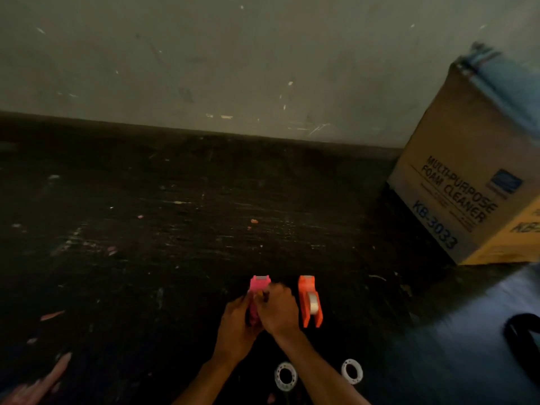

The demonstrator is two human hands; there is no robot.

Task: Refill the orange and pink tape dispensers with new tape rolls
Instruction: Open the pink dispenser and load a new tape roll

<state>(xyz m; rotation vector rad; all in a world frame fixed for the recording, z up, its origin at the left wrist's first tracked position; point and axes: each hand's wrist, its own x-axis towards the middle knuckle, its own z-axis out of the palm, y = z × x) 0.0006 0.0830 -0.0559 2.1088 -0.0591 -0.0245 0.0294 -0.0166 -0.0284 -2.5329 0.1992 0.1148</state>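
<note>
The pink tape dispenser (259, 285) stands on the dark table, cutter end pointing away from me. My left hand (235, 328) grips its left side and rear. My right hand (277, 309) is closed over its middle, hiding whatever sits inside it. Just to the right, apart from my hands, stands the orange tape dispenser (309, 301) with a clear tape roll (314, 302) seated in it. Two white ring-shaped tape cores lie near the front edge: one (285, 376) between my forearms, the other (352, 371) right of my right forearm.
A cardboard box (467, 182) printed "Multi-purpose foam cleaner" stands at the right against the grey wall (233, 68). A dark rounded object (523, 340) sits at the right edge. Small pink scraps (52, 315) dot the scratched tabletop at left.
</note>
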